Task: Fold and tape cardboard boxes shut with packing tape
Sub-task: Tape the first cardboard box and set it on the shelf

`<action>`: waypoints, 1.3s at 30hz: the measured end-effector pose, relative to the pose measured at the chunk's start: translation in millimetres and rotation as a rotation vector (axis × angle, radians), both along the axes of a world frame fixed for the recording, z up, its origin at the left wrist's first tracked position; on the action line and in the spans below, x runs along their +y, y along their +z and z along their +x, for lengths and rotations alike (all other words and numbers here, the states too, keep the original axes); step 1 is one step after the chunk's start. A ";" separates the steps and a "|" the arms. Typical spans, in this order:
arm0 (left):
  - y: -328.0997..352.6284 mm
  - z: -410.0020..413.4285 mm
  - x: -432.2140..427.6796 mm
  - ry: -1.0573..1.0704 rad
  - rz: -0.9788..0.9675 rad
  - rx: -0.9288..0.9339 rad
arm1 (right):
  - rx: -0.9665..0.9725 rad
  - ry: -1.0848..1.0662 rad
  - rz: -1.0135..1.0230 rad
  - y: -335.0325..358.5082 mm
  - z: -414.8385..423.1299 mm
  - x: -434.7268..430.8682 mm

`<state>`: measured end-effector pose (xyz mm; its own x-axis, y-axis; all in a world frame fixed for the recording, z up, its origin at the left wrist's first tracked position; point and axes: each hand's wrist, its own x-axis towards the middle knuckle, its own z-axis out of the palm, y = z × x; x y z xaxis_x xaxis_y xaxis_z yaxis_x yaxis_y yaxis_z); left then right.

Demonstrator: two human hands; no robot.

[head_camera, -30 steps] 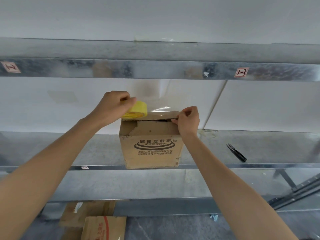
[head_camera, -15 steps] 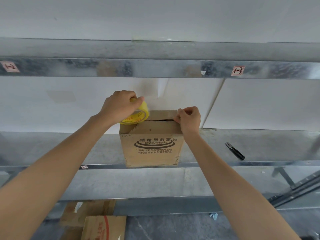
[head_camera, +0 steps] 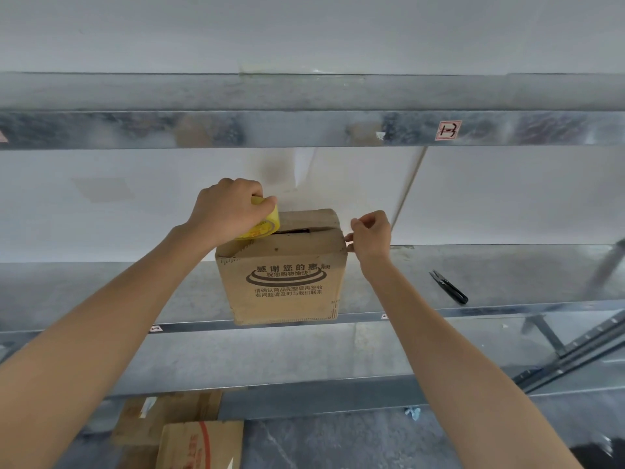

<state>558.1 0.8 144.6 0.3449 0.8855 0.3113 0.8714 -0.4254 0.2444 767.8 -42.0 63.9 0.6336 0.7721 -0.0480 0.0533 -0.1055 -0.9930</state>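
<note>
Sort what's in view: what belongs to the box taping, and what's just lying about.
In the job: cardboard box; yellow tape roll, gripped by the left hand; right hand, apparently pinching the tape end at the box's corner.
Lying about: black snips on the shelf, untouched; cartons below the shelf; blue scrap on the floor.

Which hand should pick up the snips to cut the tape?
Right: the snips lie on the shelf right of the cardboard box, nearer the right hand; the left hand grips the tape roll.

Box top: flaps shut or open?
Folded down, not sealed: a dark gap shows between the flaps atop the box. Left hand grips the tape roll at its left end. Tape over the seam: cannot tell.
</note>
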 end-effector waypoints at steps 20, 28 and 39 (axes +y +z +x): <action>2.8 -0.4 3.9 -0.080 -0.221 -0.388 | 0.191 0.066 -0.036 -14.3 15.8 7.4; 1.0 4.1 6.8 -0.100 -0.219 -0.427 | 0.149 0.167 -0.194 -33.7 4.1 10.6; 1.0 4.8 12.1 -0.114 -0.202 -0.427 | -0.371 0.353 -0.020 12.4 14.6 13.7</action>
<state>562.9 12.8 145.6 0.3221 0.9068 0.2718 0.6258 -0.4194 0.6576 782.4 -28.2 76.3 0.3115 0.9434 0.1135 0.4380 -0.0366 -0.8982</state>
